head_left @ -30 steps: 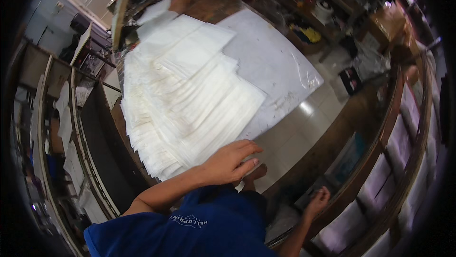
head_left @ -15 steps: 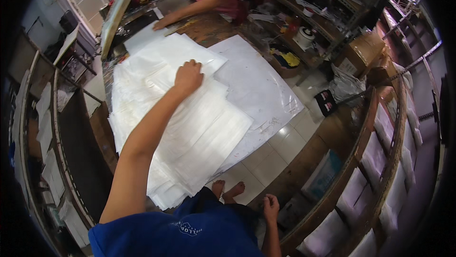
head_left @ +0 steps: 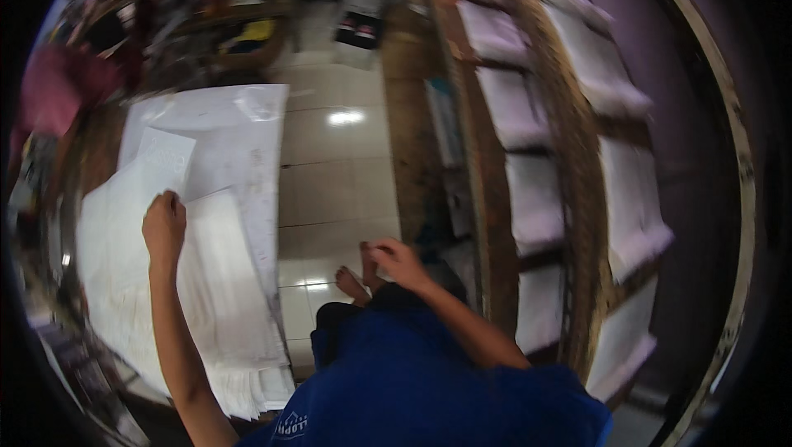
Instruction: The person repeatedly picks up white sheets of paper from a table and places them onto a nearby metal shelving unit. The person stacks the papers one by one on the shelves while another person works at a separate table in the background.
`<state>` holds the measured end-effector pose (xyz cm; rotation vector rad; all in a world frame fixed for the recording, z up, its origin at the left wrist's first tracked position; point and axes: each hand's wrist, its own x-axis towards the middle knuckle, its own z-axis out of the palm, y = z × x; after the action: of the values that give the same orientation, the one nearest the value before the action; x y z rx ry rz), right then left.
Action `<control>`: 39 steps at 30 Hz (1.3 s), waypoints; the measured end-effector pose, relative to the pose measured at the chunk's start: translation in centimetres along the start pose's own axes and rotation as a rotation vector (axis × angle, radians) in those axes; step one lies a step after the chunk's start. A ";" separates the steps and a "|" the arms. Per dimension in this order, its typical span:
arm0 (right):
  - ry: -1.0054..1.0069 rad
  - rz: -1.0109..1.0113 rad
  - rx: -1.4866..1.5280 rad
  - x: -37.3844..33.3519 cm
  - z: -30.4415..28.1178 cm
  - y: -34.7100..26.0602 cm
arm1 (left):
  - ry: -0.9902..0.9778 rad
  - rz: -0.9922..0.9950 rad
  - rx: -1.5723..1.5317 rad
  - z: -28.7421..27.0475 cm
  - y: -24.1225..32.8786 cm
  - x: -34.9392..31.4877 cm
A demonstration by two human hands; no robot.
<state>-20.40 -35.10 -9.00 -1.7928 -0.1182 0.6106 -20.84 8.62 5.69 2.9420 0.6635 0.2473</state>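
My left hand is closed at the lower edge of a thin white sheet with faint pale print. That sheet lies over a broad spread of overlapping white sheets on the table to my left; whether they are flat bags or paper I cannot tell. My right hand hangs over the floor in front of my body, its fingers loosely bent and apart, with nothing visible in them. Motion blur softens the whole picture.
A white board covers the table's far right part. Wooden racks with several white stacks rise on my right. A tiled floor strip runs between. Far left, a person in pink appears blurred.
My view has swung to the right, so the table now sits at the left and the racks loom nearer. My right hand has come up in front of my body.
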 end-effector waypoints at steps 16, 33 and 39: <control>0.185 -0.010 -0.012 -1.5 -3.4 -3.4 | -0.417 0.610 -0.471 6.0 25.5 -16.7; 1.235 0.253 0.271 -7.3 -36.5 13.5 | -0.581 0.497 -0.537 3.8 21.1 -20.2; 1.305 0.264 0.242 -7.3 -36.4 15.6 | -0.644 0.404 -0.544 4.5 19.7 -21.5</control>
<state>-13.47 -74.46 -14.18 -1.6588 1.0359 -0.4349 -31.01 -18.77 1.30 2.3717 -0.0846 -0.4127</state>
